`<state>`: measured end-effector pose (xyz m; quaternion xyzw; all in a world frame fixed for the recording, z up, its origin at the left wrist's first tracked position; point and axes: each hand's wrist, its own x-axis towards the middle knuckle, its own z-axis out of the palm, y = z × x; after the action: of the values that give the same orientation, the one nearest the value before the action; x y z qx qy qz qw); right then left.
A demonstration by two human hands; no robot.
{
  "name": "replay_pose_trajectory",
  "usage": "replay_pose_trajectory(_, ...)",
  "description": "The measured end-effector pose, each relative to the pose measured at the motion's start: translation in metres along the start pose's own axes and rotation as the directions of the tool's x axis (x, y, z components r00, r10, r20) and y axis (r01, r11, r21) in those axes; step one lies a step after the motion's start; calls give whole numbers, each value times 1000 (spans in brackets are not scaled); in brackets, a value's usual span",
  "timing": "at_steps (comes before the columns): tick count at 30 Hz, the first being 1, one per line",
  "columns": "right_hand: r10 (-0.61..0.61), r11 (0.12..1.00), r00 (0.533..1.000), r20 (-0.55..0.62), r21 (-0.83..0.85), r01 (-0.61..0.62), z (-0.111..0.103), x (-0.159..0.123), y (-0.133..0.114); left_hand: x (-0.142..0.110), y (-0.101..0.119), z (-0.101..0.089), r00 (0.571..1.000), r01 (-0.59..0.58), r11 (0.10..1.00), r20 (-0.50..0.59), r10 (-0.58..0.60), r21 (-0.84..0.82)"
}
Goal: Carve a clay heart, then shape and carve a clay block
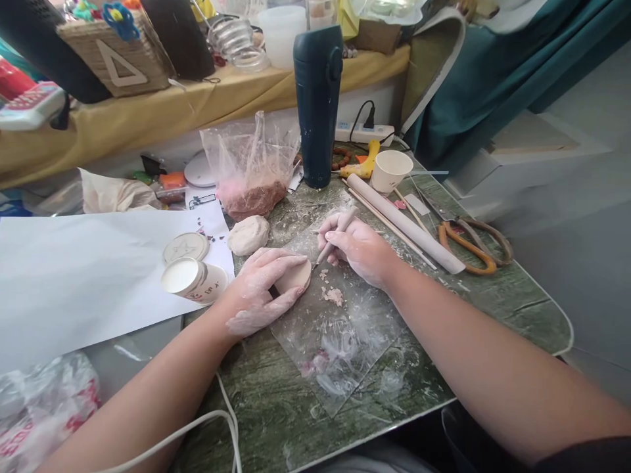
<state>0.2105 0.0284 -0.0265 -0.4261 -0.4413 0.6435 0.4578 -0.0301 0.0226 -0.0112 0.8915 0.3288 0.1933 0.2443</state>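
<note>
My left hand (259, 289) is closed around the edge of a flat, pale clay disc (294, 277), thumb on the near side and fingers over the far side. Held like a pen in my right hand (363, 248) is a grey, pen-shaped carving tool (340, 231); its tip is at or close to the disc's right edge. Pinkish clay scraps (334, 296) lie below the tip on a clear plastic sheet (362, 332) smeared with white powder. A rounded lump of pale clay (249, 235) sits just beyond my left hand.
Left, a paper cup (211, 284) and a star-marked disc (186, 248) are on white paper (98, 276). Behind stand a bag of reddish clay (256, 187) and a dark tumbler (318, 108). A rolling pin (407, 223), scissors (473, 244) and another cup (391, 172) lie right.
</note>
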Motion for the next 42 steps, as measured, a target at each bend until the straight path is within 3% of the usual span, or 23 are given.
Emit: replay_pose_trajectory(42, -43, 999, 999, 22, 17, 43, 3, 6, 3, 3, 1, 0, 999, 36, 999, 5, -36, -12)
